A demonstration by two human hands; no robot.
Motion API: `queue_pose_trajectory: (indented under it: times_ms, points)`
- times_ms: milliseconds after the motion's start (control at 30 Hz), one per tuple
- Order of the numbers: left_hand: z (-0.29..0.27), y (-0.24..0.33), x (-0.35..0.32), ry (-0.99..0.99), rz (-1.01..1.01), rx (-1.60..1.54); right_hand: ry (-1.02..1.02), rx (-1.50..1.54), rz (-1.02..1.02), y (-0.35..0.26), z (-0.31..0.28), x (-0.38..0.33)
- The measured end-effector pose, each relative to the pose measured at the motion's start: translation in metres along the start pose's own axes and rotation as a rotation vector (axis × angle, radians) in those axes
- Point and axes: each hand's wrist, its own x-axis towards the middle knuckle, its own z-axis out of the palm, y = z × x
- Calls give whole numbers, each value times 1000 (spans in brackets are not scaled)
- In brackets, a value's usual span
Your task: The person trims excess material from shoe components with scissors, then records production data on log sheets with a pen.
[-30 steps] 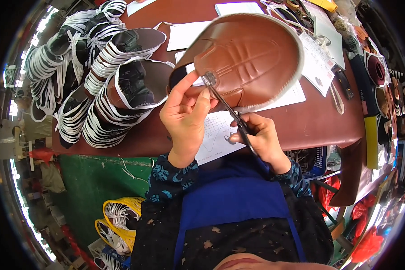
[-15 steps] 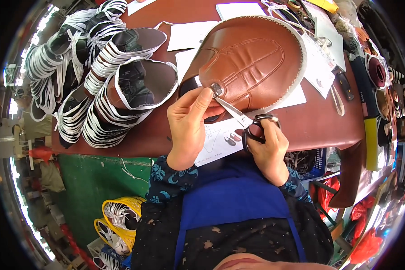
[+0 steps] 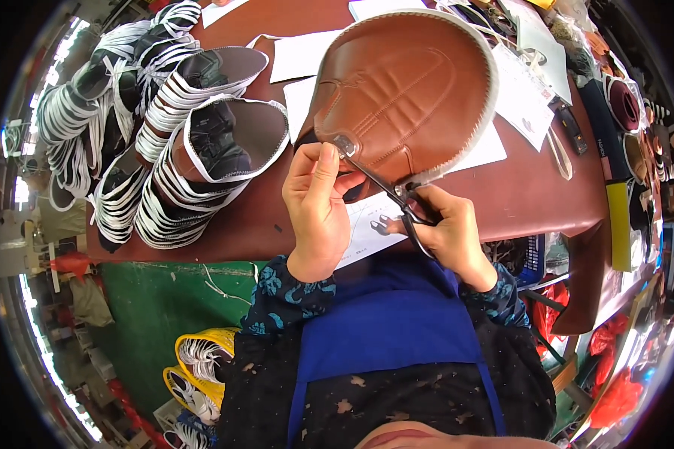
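Note:
A brown leather shoe upper (image 3: 404,93), edged with pale zigzag stitching, is raised over the table in front of me. My left hand (image 3: 318,209) pinches it by its lower left part, thumb up, close to a small dark ornament (image 3: 344,144). In my right hand (image 3: 455,232) are black-handled scissors (image 3: 399,192), with fingers and thumb at the loops. Their blades slant up and left to the left fingertips beside the ornament. Whatever lies between the tips is too small to make out.
Nested stacks of white-edged uppers (image 3: 236,138) fill the left of the brown table (image 3: 532,206). Paper sheets (image 3: 524,101) lie behind and under the raised upper. A yellow basket (image 3: 221,342) of uppers stands low left; a blue crate (image 3: 532,262) sits under the table's right side.
The upper has shifted slightly left and up with my left hand. My right hand has turned the scissors, so the blades, bright and broad before, now look narrow and dark.

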Motion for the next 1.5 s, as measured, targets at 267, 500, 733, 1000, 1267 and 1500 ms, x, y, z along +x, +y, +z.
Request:
queue_pose_trajectory:
  times_ms: [267,500,733,1000,1267,1500]
  points:
    - [-6,-1,5,-68,-20,-65,-589,931,353,18,3,5]
    - [-1,15,8,-110,-44,27,-523,793,343,5,1,5]
    - [-10,2,4,-130,62,110,-204,416,242,-11,8,-6]
    - [-6,4,2,-168,162,198,169,-44,-3,-11,17,-16]
    - [-15,3,0,-162,152,239,183,-178,-145,-14,9,-16]
    - [-19,16,2,-263,4,70,-418,685,326,-18,-14,-13]
